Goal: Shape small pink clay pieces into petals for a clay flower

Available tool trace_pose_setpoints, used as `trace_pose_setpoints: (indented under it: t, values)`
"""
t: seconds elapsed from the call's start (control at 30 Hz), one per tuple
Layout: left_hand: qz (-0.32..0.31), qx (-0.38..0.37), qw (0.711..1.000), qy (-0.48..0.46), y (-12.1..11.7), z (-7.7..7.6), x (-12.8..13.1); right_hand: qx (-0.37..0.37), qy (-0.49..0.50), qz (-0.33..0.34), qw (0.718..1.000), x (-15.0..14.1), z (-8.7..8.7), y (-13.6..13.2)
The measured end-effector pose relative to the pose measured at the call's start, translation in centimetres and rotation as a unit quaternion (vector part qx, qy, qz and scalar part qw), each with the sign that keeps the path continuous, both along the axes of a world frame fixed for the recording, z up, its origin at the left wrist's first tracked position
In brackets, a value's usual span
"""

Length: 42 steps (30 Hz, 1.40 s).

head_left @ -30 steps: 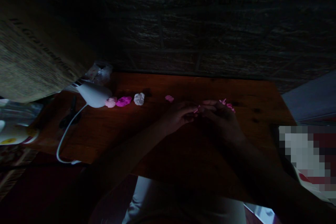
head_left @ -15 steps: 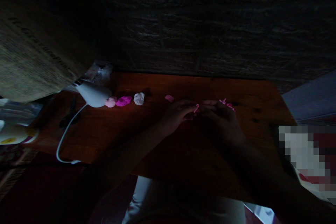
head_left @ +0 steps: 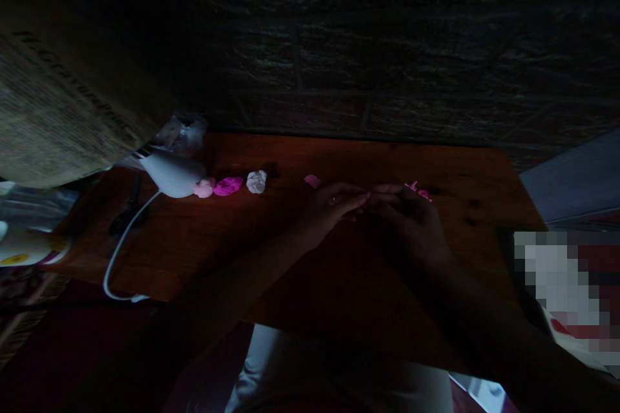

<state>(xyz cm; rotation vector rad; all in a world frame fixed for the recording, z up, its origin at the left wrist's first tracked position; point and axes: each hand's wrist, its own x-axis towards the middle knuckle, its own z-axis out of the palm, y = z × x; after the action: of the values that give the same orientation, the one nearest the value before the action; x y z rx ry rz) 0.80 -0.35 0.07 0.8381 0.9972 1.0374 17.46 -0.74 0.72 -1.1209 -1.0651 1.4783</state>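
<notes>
In dim light, my left hand [head_left: 334, 206] pinches a small piece of pink modelling clay [head_left: 367, 196] between thumb and forefinger. The fingertips of my right hand [head_left: 411, 216] close in on the same piece from the other side, thumb and fingers bent together; most of the clay is hidden by the fingers. Just beyond the right hand lie several small pink clay shapes [head_left: 424, 194], partly covered by it. A flat pink clay lump [head_left: 312, 181] rests on the wooden table behind my left hand.
On the wooden table [head_left: 465, 174], to the left, are a white clay lump [head_left: 256, 181], a magenta lump [head_left: 228, 186] and a pale pink lump [head_left: 204, 188]. Beside them lie a white device [head_left: 177, 174] with a cable and dark scissors [head_left: 128, 213]. A stone-patterned wall [head_left: 329, 64] stands behind.
The pink clay piece, seen as a small curl at my left fingertips half a second ago, is now mostly covered by fingers. My hands have shifted only slightly.
</notes>
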Motion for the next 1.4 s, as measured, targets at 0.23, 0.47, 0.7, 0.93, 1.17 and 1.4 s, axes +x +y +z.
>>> trace_pose_setpoints:
  t: [0.23,0.47,0.7,0.93,1.17,1.4]
  values:
    - [0.014,0.026,0.999,0.019,-0.09,0.02,-0.05,0.012,-0.014,-0.006,1.0,-0.01,0.25,-0.17]
    - [0.017,0.06,0.997,0.043,-0.17,-0.04,-0.1,0.023,-0.008,-0.013,1.0,0.1,-0.19,-0.32]
    - [0.01,0.044,0.998,0.041,-0.15,0.14,-0.11,0.02,-0.009,-0.009,1.0,0.12,-0.12,-0.3]
    - [0.0,0.002,1.0,0.011,0.07,-0.15,-0.1,0.009,-0.001,-0.002,1.0,0.22,-0.32,-0.1]
    - [-0.002,-0.001,1.0,0.006,0.06,-0.23,-0.06,0.005,-0.003,-0.004,1.0,0.06,-0.13,-0.25]
    - [0.017,0.024,0.999,0.024,-0.02,-0.11,0.04,0.019,0.0,0.013,1.0,-0.1,-0.11,-0.43]
